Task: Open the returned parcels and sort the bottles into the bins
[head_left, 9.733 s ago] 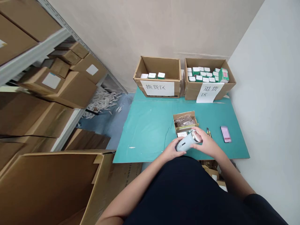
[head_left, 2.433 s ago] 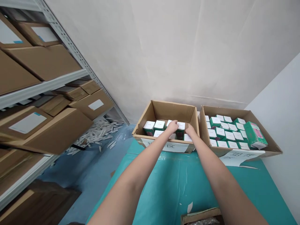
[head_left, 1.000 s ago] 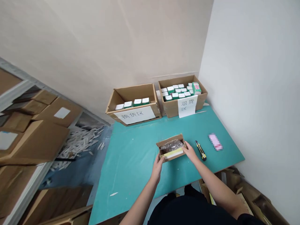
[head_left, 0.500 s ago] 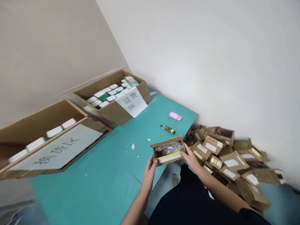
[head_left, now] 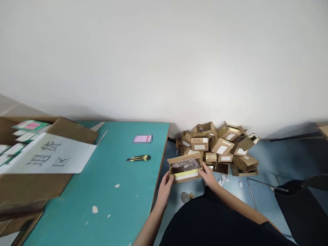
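Between my two hands is a small open cardboard box (head_left: 183, 179) with a yellow and white strip along its near side. Crumpled clear plastic wrap (head_left: 186, 165) lies inside it; anything under the wrap is hidden. My left hand (head_left: 164, 189) grips the box's left end, thumb on the near side. The right end is held by my right hand (head_left: 208, 176), thumb also in front. The box is in the air just past the table's right edge. On the table, a yellow and black utility knife (head_left: 138, 158) lies to the left of the box.
The green table (head_left: 123, 212) carries a large carton (head_left: 33, 186) of white and green boxes, with a handwritten paper sign (head_left: 51, 153). A pixelated pink item (head_left: 142, 138) lies near the knife. Cardboard boxes (head_left: 221, 146) are heaped on the floor by the wall. A black chair (head_left: 299, 212) stands right.
My view has swung right, from the table toward the heap of boxes. Both hands keep hold of the small box, which has moved from over the table's edge to beyond it.
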`<state>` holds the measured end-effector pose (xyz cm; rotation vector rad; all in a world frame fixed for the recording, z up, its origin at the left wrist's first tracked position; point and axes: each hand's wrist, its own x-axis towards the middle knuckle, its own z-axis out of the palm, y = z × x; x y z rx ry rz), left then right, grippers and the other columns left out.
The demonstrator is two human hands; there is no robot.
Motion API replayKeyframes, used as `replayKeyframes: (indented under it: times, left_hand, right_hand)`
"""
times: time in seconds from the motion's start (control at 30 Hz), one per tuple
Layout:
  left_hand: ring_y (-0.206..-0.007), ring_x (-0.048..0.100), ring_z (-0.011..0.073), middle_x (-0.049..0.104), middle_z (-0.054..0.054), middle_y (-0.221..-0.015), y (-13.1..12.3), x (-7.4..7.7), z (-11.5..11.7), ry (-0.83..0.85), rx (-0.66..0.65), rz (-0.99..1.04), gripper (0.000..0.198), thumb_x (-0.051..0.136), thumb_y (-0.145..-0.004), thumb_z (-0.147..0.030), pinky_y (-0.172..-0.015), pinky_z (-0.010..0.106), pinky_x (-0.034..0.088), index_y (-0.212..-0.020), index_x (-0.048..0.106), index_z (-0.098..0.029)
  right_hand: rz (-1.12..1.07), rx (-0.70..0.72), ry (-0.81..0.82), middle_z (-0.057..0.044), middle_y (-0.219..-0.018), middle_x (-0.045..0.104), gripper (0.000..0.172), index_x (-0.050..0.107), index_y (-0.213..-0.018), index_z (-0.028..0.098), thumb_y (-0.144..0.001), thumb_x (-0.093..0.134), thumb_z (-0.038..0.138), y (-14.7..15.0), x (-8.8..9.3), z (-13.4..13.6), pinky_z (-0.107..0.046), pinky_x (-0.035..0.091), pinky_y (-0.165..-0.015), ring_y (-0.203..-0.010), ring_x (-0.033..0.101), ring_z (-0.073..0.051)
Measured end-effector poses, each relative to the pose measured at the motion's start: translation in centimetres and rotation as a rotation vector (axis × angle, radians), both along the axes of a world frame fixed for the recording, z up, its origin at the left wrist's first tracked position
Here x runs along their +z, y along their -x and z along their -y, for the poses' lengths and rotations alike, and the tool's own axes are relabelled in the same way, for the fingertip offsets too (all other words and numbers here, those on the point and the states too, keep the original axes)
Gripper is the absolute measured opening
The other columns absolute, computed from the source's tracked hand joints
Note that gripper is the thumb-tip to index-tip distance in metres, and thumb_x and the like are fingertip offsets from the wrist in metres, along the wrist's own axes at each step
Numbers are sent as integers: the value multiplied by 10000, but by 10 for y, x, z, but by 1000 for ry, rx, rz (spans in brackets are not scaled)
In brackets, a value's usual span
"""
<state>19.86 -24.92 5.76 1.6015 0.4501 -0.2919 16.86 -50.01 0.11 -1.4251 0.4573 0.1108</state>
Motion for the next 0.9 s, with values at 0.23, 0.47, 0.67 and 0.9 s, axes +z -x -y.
replayKeyframes:
  times: [0.23, 0.47, 0.67, 0.9]
  left_hand:
    - [-1251, 619, 280, 688, 106, -1285, -48, -17, 108, -21, -141, -62, 429, 717, -803, -449, -1056, 384, 484, -1163, 653, -224]
    - [-1174, 652, 273, 704, 99, -1211, -78, -30, 209, -41, -349, -138, 418, 746, -759, -434, -952, 368, 526, -1110, 653, -227]
    - [-1118, 668, 268, 700, 104, -1178, -96, -28, 281, -59, -491, -197, 462, 726, -760, -497, -898, 355, 535, -1123, 639, -225]
    - [-1214, 612, 274, 640, 115, -1331, -146, -6, 356, 3, -580, -96, 477, 656, -859, -470, -956, 355, 511, -1265, 591, -229]
  right_hand:
    - [-31, -184, -9, -72, -1522, 537, 846, 587, -1433, 277, -709, 720, 694, -5, -10, 97, -498, 229, -1246, -1488, 378, -316]
    - [-78, -417, 80, -63, -1564, 487, 803, 545, -1470, 265, -772, 674, 641, 13, -11, 181, -489, 246, -1246, -1498, 362, -303]
    - [-112, -545, 87, -53, -1553, 502, 818, 568, -1447, 268, -741, 692, 662, 18, -14, 243, -502, 237, -1245, -1481, 388, -320]
    - [-51, -543, 196, -11, -1561, 493, 782, 531, -1481, 300, -788, 667, 636, -44, 13, 322, -470, 224, -1259, -1500, 360, -287]
